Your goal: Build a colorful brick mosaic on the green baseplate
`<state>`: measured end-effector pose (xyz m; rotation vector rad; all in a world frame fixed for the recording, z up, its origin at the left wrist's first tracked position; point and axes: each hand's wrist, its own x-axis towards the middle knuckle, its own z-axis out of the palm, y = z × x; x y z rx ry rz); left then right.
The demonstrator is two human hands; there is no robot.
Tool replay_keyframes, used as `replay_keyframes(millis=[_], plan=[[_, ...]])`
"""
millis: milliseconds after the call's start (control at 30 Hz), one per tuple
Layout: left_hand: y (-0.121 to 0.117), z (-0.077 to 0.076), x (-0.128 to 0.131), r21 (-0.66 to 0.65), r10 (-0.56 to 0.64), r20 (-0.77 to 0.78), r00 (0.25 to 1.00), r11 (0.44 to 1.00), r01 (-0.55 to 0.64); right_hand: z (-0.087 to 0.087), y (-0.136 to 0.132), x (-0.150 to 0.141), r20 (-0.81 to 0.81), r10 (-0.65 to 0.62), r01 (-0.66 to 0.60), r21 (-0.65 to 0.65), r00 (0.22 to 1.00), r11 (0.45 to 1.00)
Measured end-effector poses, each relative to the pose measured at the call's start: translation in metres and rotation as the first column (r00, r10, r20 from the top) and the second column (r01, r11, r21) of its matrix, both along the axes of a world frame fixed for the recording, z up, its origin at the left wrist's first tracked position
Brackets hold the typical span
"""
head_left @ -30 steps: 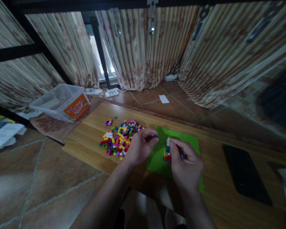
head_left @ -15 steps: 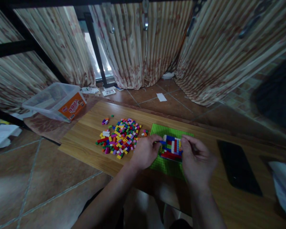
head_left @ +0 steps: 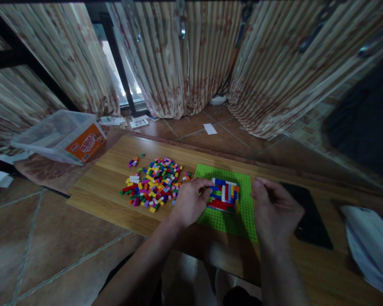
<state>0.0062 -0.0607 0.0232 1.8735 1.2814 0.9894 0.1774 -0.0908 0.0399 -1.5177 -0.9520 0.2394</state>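
Observation:
A green baseplate (head_left: 245, 212) lies on the wooden board (head_left: 105, 187). On it stands a small multicoloured brick block (head_left: 224, 194) of red, blue, white and orange bricks. My left hand (head_left: 189, 202) rests at the block's left edge, its fingertips pinched against the bricks there. My right hand (head_left: 274, 208) hovers just right of the plate, fingers curled, a little apart from the block. A pile of loose coloured bricks (head_left: 153, 183) lies to the left of my left hand.
A clear plastic tub with an orange label (head_left: 59, 136) sits on the floor at the left. A black flat object (head_left: 309, 219) lies right of my right hand, a white cloth (head_left: 370, 246) beyond it. Striped curtains hang behind.
The brick block went from being held on edge between both hands to lying on the baseplate. My right hand has come away from it to the right; my left stays at its edge.

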Motion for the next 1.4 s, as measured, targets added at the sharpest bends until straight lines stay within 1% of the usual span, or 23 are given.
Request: replay_keyframes(millis=[67,133,200,267,333,433,567,667,733,800,867,933,1000,1100,1200,1300,1400], plan=[[-0.001,0.002,0.002,0.009,-0.004,0.029,1.0,1.0,0.004,-0.001,-0.001,0.002,-0.015,0.055,-0.055,-0.045,0.998,0.997],[-0.001,0.003,0.005,0.026,-0.016,0.061,0.998,1.0,0.015,-0.003,-0.002,0.002,-0.02,0.178,-0.179,-0.119,0.984,0.977],[-0.003,0.004,0.008,0.049,-0.03,0.094,0.995,0.998,0.025,-0.006,-0.004,0.001,-0.013,0.319,-0.316,-0.177,0.948,0.932],[-0.004,0.006,0.01,0.071,-0.05,0.123,0.991,0.997,0.042,-0.007,-0.006,-0.001,0.018,0.423,-0.41,-0.21,0.906,0.887],[-0.005,0.007,0.013,0.089,-0.07,0.14,0.988,0.994,0.058,-0.007,-0.007,-0.001,0.057,0.489,-0.466,-0.219,0.871,0.857],[-0.006,0.009,0.015,0.1,-0.083,0.153,0.985,0.993,0.068,-0.004,-0.009,0.002,0.084,0.538,-0.512,-0.216,0.839,0.832],[-0.006,0.01,0.019,0.084,-0.109,0.179,0.978,0.992,0.095,-0.001,-0.012,0.006,0.076,0.546,-0.52,-0.219,0.834,0.826],[-0.009,0.01,0.024,0.086,-0.146,0.204,0.968,0.988,0.131,0.0,-0.014,0.007,0.014,0.522,-0.509,-0.202,0.853,0.837],[-0.011,0.011,0.027,0.091,-0.151,0.216,0.965,0.987,0.134,0.001,-0.015,0.008,-0.031,0.495,-0.491,-0.195,0.868,0.849],[-0.011,0.011,0.027,0.077,-0.124,0.215,0.969,0.991,0.11,0.002,-0.015,0.011,-0.066,0.437,-0.441,-0.183,0.897,0.878],[-0.01,0.013,0.024,0.047,-0.071,0.201,0.977,0.997,0.063,0.003,-0.015,0.017,-0.101,0.354,-0.367,-0.178,0.93,0.913],[-0.007,0.014,0.019,0.02,-0.014,0.173,0.985,1.0,0.01,0.001,-0.014,0.027,-0.14,0.305,-0.329,-0.204,0.942,0.922],[-0.004,0.014,0.014,0.011,0.023,0.141,0.99,1.0,-0.024,-0.002,-0.015,0.036,-0.179,0.31,-0.35,-0.274,0.934,0.896],[-0.002,0.015,0.01,0.003,0.041,0.113,0.993,0.999,-0.042,-0.008,-0.017,0.046,-0.241,0.371,-0.44,-0.389,0.897,0.81],[-0.003,0.015,0.009,-0.013,0.03,0.104,0.994,1.0,-0.029,-0.011,-0.018,0.05,-0.283,0.426,-0.511,-0.445,0.859,0.735],[-0.004,0.015,0.01,-0.021,0.02,0.101,0.995,1.0,-0.018,-0.013,-0.019,0.051,-0.283,0.467,-0.545,-0.468,0.838,0.695],[-0.003,0.013,0.01,-0.022,0.009,0.099,0.995,1.0,-0.007,-0.014,-0.019,0.05,-0.253,0.498,-0.554,-0.486,0.83,0.676]])
